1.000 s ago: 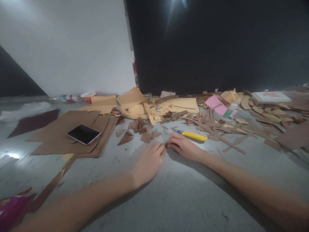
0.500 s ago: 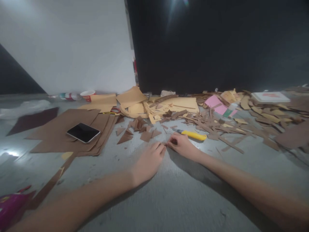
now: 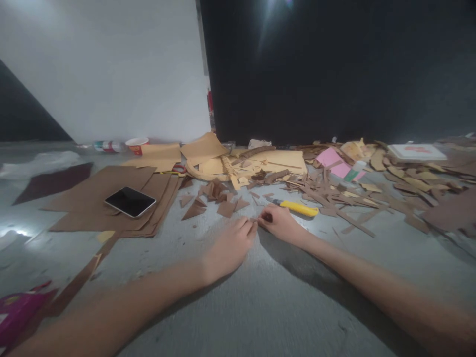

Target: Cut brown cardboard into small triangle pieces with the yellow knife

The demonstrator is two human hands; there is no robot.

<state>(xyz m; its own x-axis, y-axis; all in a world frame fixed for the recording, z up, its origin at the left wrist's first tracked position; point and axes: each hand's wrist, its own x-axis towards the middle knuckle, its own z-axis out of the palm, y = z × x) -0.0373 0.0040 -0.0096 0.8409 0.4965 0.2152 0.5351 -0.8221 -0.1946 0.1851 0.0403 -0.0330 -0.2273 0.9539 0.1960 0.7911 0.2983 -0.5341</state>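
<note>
Near the middle of the grey table, my left hand [image 3: 236,244] and my right hand [image 3: 280,224] meet almost fingertip to fingertip. Both are closed in a pinch, and a small brown piece [image 3: 255,220] shows between them, mostly covered by the fingers. It looks like the brown card lying around, but its shape is hidden. Just behind my right hand lies a yellow utility knife [image 3: 300,208], its blade end pointing left. Cut brown triangles [image 3: 194,209] are scattered beyond my left hand.
On the left, a phone [image 3: 130,202] rests on stacked brown sheets [image 3: 85,191]. Brown strips [image 3: 323,196] and yellow scraps pile up at the back and right, with a glue stick [image 3: 354,171] and a white box [image 3: 416,152]. A magenta packet [image 3: 22,315] lies front left.
The view has shifted very slightly. Both hands keep their pinch in nearly the same place, and nothing else has visibly moved.
</note>
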